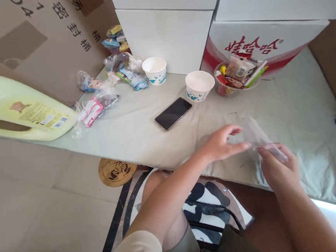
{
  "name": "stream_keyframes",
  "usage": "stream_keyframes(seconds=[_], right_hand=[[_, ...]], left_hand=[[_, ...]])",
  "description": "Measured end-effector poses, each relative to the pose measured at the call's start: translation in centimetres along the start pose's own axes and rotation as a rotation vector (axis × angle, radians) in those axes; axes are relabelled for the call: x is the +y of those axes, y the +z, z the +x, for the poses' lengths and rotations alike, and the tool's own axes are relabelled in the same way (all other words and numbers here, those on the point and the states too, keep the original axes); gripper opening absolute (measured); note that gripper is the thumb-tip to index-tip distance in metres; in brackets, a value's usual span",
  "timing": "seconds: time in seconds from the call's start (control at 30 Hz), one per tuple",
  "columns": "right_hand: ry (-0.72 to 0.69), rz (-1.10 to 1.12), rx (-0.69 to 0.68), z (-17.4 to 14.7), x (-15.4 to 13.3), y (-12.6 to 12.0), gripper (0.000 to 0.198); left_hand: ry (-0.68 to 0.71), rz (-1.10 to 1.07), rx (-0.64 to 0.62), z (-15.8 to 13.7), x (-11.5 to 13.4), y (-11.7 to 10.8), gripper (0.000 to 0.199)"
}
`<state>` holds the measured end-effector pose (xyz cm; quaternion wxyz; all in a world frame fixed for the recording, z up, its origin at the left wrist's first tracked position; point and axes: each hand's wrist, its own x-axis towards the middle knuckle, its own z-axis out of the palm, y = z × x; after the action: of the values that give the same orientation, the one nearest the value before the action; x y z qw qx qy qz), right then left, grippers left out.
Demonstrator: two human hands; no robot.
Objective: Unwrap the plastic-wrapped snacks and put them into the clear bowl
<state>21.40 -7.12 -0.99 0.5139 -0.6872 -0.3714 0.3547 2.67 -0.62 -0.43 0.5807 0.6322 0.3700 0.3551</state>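
My right hand point(280, 167) is closed on the lower end of a clear plastic bag point(258, 136), held just over the cloth near the front edge. The bag is see-through and a little blurred, so I cannot make out whether anything is inside. Close to the bag's left side, my left hand point(226, 142) has its thumb and fingers apart and holds nothing. Beyond the hands stand two white paper bowls point(200, 82) with blue leaf prints, and a black phone point(173, 113) lies face up on the cloth.
A clear tub point(224, 85) of wrapped snacks stands at the back right, before white cartons point(167, 40). Snack packets point(92, 110) and a large yellow jug point(43, 116) lie along the left. The cloth-covered surface point(128, 133) ends above my knees.
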Motion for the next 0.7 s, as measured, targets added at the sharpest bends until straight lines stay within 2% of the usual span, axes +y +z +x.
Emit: stream_keyframes(seconds=[0.07,0.1,0.13,0.23,0.27,0.33,0.4,0.47,0.57,0.6,0.63,0.7], right_hand=[[0.038,0.164,-0.170,0.2,0.1,0.9,0.037],[0.046,0.230,-0.207,0.3,0.0,1.4,0.038],[0.032,0.264,-0.187,0.5,0.0,1.9,0.037],[-0.121,0.241,0.077,0.8,-0.4,2.9,0.036],[-0.156,0.205,0.110,0.8,-0.7,3.1,0.040],[-0.114,0.098,0.020,0.7,-1.2,3.1,0.045],[-0.021,-0.033,-0.103,0.7,-1.9,3.0,0.039],[-0.030,-0.143,-0.092,1.1,-3.2,3.4,0.029],[-0.245,-0.293,0.031,2.9,-6.6,5.6,0.027],[-0.345,-0.364,0.044,3.8,-8.2,6.8,0.025],[-0.457,-0.443,0.013,4.7,-10.0,8.3,0.022],[-0.690,-0.614,-0.080,6.7,-13.4,11.8,0.017]], left_hand=[[0.035,0.011,-0.175,0.0,0.5,0.6,0.057],[0.049,0.041,-0.210,0.1,0.7,0.8,0.055],[0.054,0.069,-0.217,0.2,0.8,0.8,0.048],[0.012,0.050,-0.176,0.9,1.1,0.5,0.027],[-0.004,0.004,-0.176,1.0,1.3,0.2,0.023],[-0.011,-0.114,-0.215,1.1,1.5,-0.3,0.015],[-0.012,-0.228,-0.210,0.9,1.7,-0.9,0.011],[-0.051,-0.304,-0.054,0.8,1.9,-1.6,0.008],[-0.196,-0.322,0.332,0.8,1.8,-3.0,0.009],[-0.242,-0.318,0.420,0.8,1.8,-3.5,0.006],[-0.278,-0.324,0.473,0.9,1.8,-3.9,0.004],[-0.315,-0.376,0.490,1.0,1.7,-4.5,0.006]])
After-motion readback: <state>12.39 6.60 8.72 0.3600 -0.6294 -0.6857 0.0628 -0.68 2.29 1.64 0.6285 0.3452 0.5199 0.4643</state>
